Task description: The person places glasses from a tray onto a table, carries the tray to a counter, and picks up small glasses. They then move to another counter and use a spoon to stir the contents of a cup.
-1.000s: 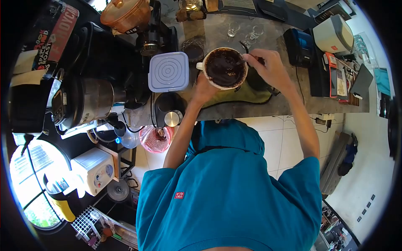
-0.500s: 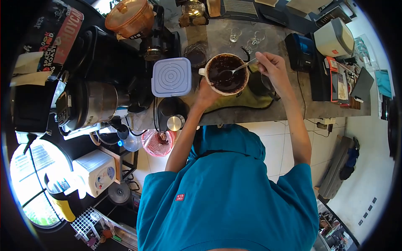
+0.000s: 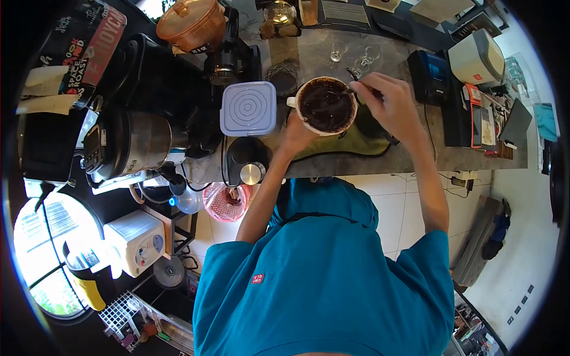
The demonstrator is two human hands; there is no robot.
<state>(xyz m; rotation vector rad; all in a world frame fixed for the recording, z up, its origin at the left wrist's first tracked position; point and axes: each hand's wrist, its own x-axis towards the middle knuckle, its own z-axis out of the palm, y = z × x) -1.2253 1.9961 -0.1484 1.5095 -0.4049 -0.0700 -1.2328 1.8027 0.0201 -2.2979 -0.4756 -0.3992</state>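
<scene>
A white cup [image 3: 291,102] with its handle to the left holds a dark brown, wet, coffee-like mixture [image 3: 323,108], smeared along the inner rim. My left hand [image 3: 300,135] is wrapped around the cup's near left side, its fingers partly hidden beneath. My right hand [image 3: 389,107] pinches a metal spoon [image 3: 347,92] at the cup's right edge; the bowl of the spoon is hard to make out against the dark contents. Below the cup, a green cloth [image 3: 350,146] lies along the counter's near edge. A square lidded container [image 3: 249,109] stands left of the cup.
Small glasses [image 3: 338,52] stand on the counter [image 3: 392,70] beyond the cup. A metal-topped object [image 3: 252,173] is near the front edge. Coffee equipment [image 3: 142,142] crowds the left; a blue-black device [image 3: 428,74] sits right. A pink bin [image 3: 225,203] is on the floor.
My right hand has turned and shifted slightly left over the cup's right rim, and the spoon, plainly visible mid-cup before, now shows mostly at the right. My left hand keeps its hold.
</scene>
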